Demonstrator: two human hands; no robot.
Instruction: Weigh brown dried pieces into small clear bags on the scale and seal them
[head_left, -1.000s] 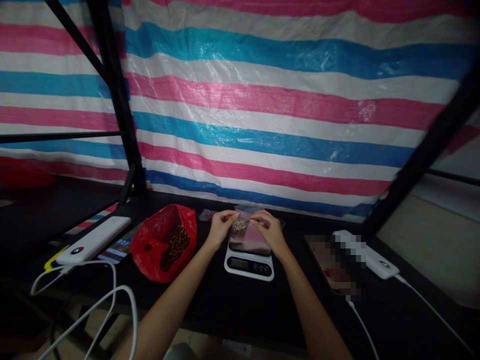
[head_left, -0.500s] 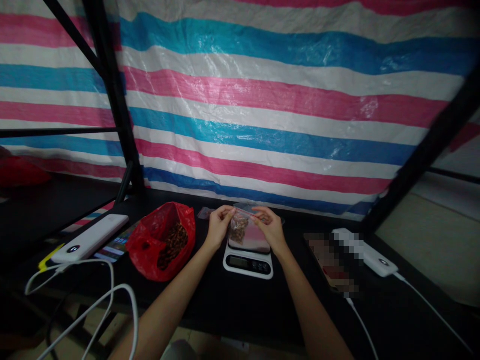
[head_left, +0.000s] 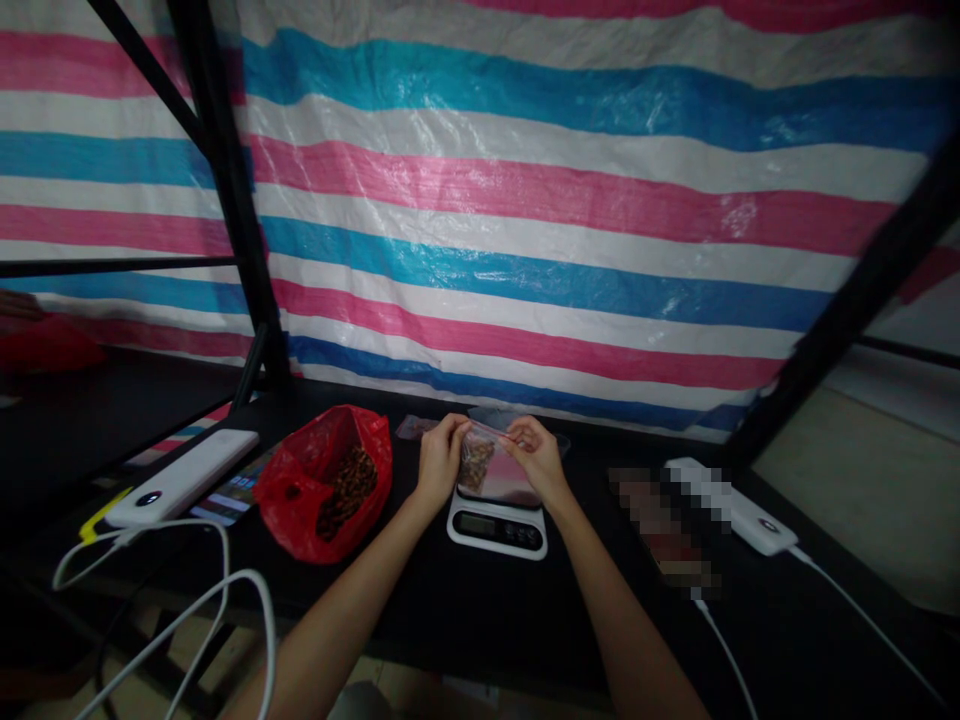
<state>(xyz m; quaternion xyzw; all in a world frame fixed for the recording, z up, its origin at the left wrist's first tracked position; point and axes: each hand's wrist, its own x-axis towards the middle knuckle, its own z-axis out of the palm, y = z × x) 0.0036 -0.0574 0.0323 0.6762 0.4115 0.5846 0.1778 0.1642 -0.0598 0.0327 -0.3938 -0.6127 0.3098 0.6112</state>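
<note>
A clear zip bag (head_left: 477, 468) with small brown pieces in its left part is held up by its top edge over a white digital scale (head_left: 496, 540). My left hand (head_left: 441, 460) pinches the bag's upper left corner between thumb and fingers. At the upper right, my right hand (head_left: 538, 462) grips the same edge, its other fingers curled. The bag hides most of the scale's platform; whether it rests on it I cannot tell. Left of my left forearm stands an open red plastic bag (head_left: 300, 500) holding many small brown pieces (head_left: 349, 490).
On the left lie a white power bank (head_left: 184, 478) with a looping white cable (head_left: 259, 590) and a printed card or screen (head_left: 225, 500). A blurred-out phone (head_left: 637, 510) and another white power bank (head_left: 757, 525) lie right. Small plastic bags (head_left: 414, 428) sit behind my hands. Striped sheeting (head_left: 525, 200) hangs behind.
Both hands keep hold of the zip bag's top edge, and the fingers have shifted slightly along it. At the far left, a co-worker's hand shows more above a red bag.
</note>
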